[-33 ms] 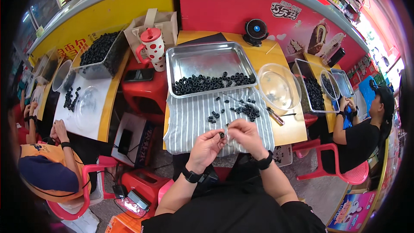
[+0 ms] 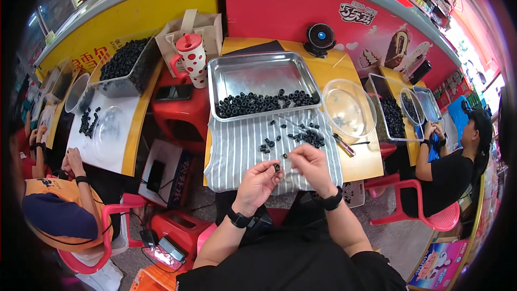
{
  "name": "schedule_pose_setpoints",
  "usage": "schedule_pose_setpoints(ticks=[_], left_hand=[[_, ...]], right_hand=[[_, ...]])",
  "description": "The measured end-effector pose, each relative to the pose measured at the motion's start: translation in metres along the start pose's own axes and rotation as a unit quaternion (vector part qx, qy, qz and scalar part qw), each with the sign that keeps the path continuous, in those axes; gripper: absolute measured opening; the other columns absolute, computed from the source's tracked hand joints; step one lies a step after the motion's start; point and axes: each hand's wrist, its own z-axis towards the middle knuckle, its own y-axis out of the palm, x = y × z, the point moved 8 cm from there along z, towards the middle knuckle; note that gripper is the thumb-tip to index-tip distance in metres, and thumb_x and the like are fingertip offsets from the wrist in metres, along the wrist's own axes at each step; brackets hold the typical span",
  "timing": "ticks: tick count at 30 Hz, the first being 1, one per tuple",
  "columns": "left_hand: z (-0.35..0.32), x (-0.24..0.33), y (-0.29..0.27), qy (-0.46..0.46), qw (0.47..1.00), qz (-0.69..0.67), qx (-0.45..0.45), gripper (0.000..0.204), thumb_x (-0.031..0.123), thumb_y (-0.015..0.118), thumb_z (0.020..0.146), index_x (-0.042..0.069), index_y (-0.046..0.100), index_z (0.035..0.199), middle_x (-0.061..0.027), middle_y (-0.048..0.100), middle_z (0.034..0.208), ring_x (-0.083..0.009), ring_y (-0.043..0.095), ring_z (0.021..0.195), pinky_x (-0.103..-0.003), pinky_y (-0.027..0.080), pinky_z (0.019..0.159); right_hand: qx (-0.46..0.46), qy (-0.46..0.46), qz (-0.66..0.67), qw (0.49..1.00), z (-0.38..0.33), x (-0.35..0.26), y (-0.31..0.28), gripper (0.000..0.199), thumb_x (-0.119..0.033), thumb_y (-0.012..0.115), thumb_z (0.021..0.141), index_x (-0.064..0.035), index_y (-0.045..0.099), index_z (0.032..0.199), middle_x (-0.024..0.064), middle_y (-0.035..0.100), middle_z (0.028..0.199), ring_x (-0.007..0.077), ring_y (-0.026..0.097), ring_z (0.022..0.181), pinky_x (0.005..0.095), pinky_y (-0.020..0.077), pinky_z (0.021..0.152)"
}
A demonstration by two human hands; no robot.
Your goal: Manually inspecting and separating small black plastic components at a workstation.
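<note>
My left hand pinches a small black ring-shaped part between thumb and fingertips, its hole showing. Just to its right, my right hand has its thumb and fingers pressed together. A tiny dark piece shows at the tips of that hand; whether they grip it is unclear. Both hands are over a grey-and-white striped cloth. Ahead of them, loose black parts lie scattered on the cloth. Beyond these, a metal tray holds a heap of similar black rings along its near side.
Right of the tray stand a round clear bowl and a screwdriver-like tool. A small black fan is at the back. A spotted tumbler stands left of the tray. Co-workers sit on both sides, near plastic bins of black parts.
My right hand has drawn slightly to the right, widening the gap from my left hand. The left hand still pinches the black ring-shaped part.
</note>
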Motion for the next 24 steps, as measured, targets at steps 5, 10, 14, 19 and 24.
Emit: schedule_pose_setpoints(ticks=[5,10,14,19,24], left_hand=[[0.003,0.001,-0.009,-0.002,1.0,-0.002,0.009,0.022,0.005,0.057,0.097,-0.004,0.062,0.117,-0.0129,0.067,0.102,-0.0196,0.065,0.091,-0.027,0.054,0.079],[0.004,0.002,-0.005,-0.004,1.0,-0.006,-0.006,0.023,0.003,0.057,0.097,-0.004,0.062,0.118,-0.0134,0.067,0.104,-0.019,0.065,0.091,-0.027,0.054,0.079],[0.003,0.002,-0.007,-0.003,1.0,-0.004,-0.011,0.023,0.004,0.057,0.097,-0.004,0.062,0.118,-0.0131,0.067,0.103,-0.0192,0.066,0.091,-0.027,0.054,0.078],[0.004,0.002,-0.009,0.0,1.0,0.013,0.01,0.023,0.005,0.057,0.097,-0.003,0.061,0.118,-0.0131,0.067,0.103,-0.0204,0.065,0.091,-0.029,0.053,0.08],[0.005,-0.001,-0.009,0.015,0.999,0.034,0.016,0.022,0.004,0.058,0.097,-0.003,0.062,0.117,-0.0132,0.068,0.103,-0.0201,0.066,0.091,-0.03,0.053,0.08]], right_hand=[[0.006,-0.12,-0.341,0.932,0.015,-0.009,-0.008,0.013,-0.006,0.068,0.082,-0.0007,0.067,0.094,0.0157,0.065,0.08,0.027,0.065,0.07,0.0361,0.0507,0.063],[-0.034,-0.142,-0.498,0.855,0.017,-0.003,0.023,0.01,-0.011,0.066,0.081,-0.002,0.063,0.085,0.0202,0.063,0.086,0.0422,0.062,0.079,0.0503,0.049,0.067],[-0.015,-0.145,-0.468,0.872,0.019,-0.004,0.023,0.006,-0.007,0.063,0.081,-0.0015,0.06,0.081,0.0216,0.062,0.081,0.0433,0.062,0.076,0.0496,0.0486,0.065],[-0.051,-0.024,-0.186,0.981,0.01,0.007,0.007,0.012,-0.003,0.063,0.087,0.0001,0.067,0.098,0.0107,0.069,0.08,0.0184,0.067,0.071,0.032,0.0509,0.06],[-0.034,0.018,0.029,0.999,-0.012,0.013,0.009,0.011,-0.004,0.065,0.091,0.0007,0.069,0.1,0.0032,0.069,0.082,0.007,0.063,0.072,0.0206,0.0476,0.061]])
